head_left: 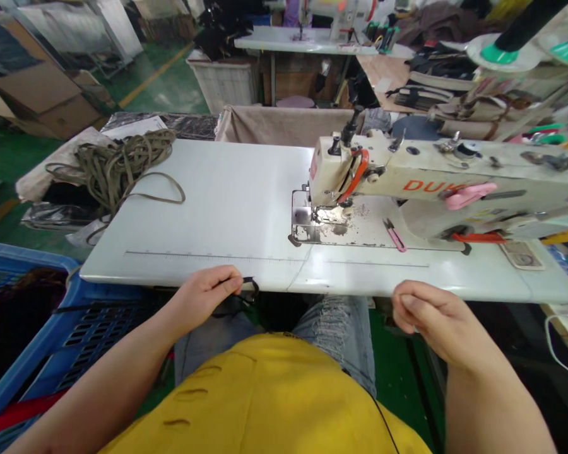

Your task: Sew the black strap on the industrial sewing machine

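Observation:
At the table's front edge, my left hand (208, 291) is closed in a pinch on a thin black strap (252, 285), whose short end curls out past the fingertips. More black strap hangs below that hand, partly hidden in shadow. My right hand (428, 315) is curled shut at the same edge, farther right; whatever lies in its fingers, if anything, is hidden. Between and beyond the hands stands a white sewing machine (383, 167). Pink-handled thread snips (396, 237) lie on its bed, away from both hands.
The white tabletop (208, 202) carries a printed ruler line along its front. A heap of olive cord (118, 167) lies over its left end. A blue plastic crate (108, 331) stands low at left. Behind is a fabric-lined bin (274, 126); thread cones (506, 50) rise at right.

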Available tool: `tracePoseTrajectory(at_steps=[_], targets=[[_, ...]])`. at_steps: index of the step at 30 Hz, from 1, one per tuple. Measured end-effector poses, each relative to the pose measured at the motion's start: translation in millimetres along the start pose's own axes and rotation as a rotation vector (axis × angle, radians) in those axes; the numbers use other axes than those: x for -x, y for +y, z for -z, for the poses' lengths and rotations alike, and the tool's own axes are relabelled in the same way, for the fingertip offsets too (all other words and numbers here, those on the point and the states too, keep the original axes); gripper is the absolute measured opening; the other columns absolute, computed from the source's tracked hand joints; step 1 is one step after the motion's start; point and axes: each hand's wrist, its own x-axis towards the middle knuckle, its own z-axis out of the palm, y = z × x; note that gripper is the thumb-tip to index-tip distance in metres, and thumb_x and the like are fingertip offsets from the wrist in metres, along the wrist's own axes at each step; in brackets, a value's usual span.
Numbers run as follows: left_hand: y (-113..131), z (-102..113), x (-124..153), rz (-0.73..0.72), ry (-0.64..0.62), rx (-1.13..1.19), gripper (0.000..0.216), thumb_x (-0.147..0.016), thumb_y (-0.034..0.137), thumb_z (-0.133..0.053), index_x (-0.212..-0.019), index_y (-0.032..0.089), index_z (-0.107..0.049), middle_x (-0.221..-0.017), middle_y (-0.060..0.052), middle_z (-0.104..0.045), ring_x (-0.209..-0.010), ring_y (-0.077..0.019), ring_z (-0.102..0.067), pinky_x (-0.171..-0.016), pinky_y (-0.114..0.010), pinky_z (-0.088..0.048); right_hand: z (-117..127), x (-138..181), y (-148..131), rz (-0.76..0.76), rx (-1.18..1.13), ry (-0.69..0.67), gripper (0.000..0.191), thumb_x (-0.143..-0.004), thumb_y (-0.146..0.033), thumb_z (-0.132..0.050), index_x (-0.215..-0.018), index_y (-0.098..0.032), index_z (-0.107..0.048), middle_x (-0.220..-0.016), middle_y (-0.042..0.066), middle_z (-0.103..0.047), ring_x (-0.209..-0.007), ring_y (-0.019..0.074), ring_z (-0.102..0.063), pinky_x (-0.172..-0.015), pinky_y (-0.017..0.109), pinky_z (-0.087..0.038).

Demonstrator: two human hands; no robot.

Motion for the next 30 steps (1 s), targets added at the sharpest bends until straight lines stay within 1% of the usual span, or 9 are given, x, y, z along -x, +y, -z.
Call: tracePoseTrajectory(at_steps=[2, 4, 7, 9, 12, 16, 19, 27, 30], targets=[[8, -4, -2, -0.016, -0.090, 0.091, 0.035, -0.096, 0.047, -0.057, -0.081, 0.018, -0.068, -0.071, 0.000, -0.062, -0.068, -0.0153, -0.052, -0.059, -0.024, -0.038, -11, -4, -10, -0.013, 0.166, -0.370, 0.021, -0.098, -0.039, -0.064, -0.090, -0.022, -0.074, -0.073, 0.004, -0.068, -0.067, 0.0176, -0.063, -0.066, 0.032, -0.055], [18, -14, -6, -0.031, -0.126, 0.167, 0.035, -0.094, 0.049, -0.062, -0.085, 0.017, -0.073, -0.077, -0.002, -0.068, -0.072, -0.0165, -0.056, -0.064, -0.025, -0.042, -37, -11, -16, 0.057, 0.287, -0.484, 0.014, -0.094, -0.036, -0.072, -0.092, -0.023, -0.077, -0.102, 0.008, -0.075, -0.095, 0.0232, -0.070, -0.089, 0.038, -0.056], [27, -27, -10, -0.042, -0.155, 0.254, 0.034, -0.092, 0.048, -0.067, -0.090, 0.016, -0.077, -0.087, -0.006, -0.075, -0.083, -0.0198, -0.063, -0.077, -0.029, -0.047, -76, -19, -13, 0.111, 0.205, -0.327, 0.022, -0.098, -0.035, -0.066, -0.082, -0.021, -0.071, -0.115, 0.009, -0.072, -0.104, 0.0231, -0.068, -0.090, 0.037, -0.055], [29, -31, -10, -0.042, -0.177, 0.314, 0.032, -0.092, 0.046, -0.069, -0.090, 0.016, -0.079, -0.090, -0.006, -0.076, -0.086, -0.0200, -0.063, -0.081, -0.029, -0.046, -94, -22, -8, 0.122, 0.146, -0.172, 0.013, -0.098, -0.033, -0.065, -0.105, -0.023, -0.070, -0.129, 0.009, -0.067, -0.103, 0.0212, -0.066, -0.087, 0.035, -0.055], [28, -31, -9, -0.018, -0.227, 0.407, 0.029, -0.088, 0.045, -0.074, -0.085, 0.016, -0.079, -0.084, -0.004, -0.075, -0.080, -0.0171, -0.060, -0.075, -0.027, -0.044, -109, -23, -2, 0.102, 0.102, -0.212, 0.051, -0.093, -0.032, -0.071, -0.141, -0.029, -0.055, -0.144, 0.010, -0.058, -0.090, 0.0165, -0.064, -0.082, 0.032, -0.054], [21, -25, -7, 0.030, -0.264, 0.483, 0.033, -0.085, 0.048, -0.078, -0.082, 0.015, -0.079, -0.065, 0.000, -0.064, -0.059, -0.0102, -0.044, -0.057, -0.023, -0.032, -115, -28, 7, 0.010, -0.150, -0.430, 0.041, -0.095, -0.046, -0.070, -0.125, -0.020, -0.063, -0.106, 0.007, -0.071, -0.080, 0.0148, -0.062, -0.073, 0.028, -0.050], [13, -20, -7, 0.051, -0.200, 0.442, 0.034, -0.084, 0.048, -0.079, -0.080, 0.015, -0.080, -0.058, 0.002, -0.058, -0.054, -0.0089, -0.037, -0.053, -0.023, -0.025, -109, -31, 13, -0.046, -0.173, -0.412, 0.040, -0.097, -0.057, -0.064, -0.094, -0.018, -0.068, -0.069, -0.001, -0.061, -0.065, 0.0125, -0.052, -0.062, 0.025, -0.041], [5, -32, -11, -0.060, 0.039, 0.193, 0.022, -0.087, 0.037, -0.072, -0.082, 0.018, -0.082, -0.083, -0.005, -0.079, -0.081, -0.0201, -0.069, -0.077, -0.028, -0.049, -102, -24, 21, -0.157, -0.182, -0.229, 0.053, -0.091, -0.067, -0.065, -0.071, -0.018, -0.063, -0.054, -0.007, -0.033, -0.053, 0.0101, -0.027, -0.053, 0.026, -0.020], [8, -35, -13, -0.179, 0.061, 0.025, 0.022, -0.092, 0.035, -0.067, -0.085, 0.018, -0.080, -0.082, -0.004, -0.076, -0.078, -0.0176, -0.067, -0.076, -0.027, -0.048, -98, -23, 15, -0.095, -0.072, -0.212, 0.050, -0.093, -0.063, -0.065, -0.072, -0.018, -0.065, -0.061, -0.003, -0.048, -0.060, 0.0122, -0.040, -0.058, 0.026, -0.031]])
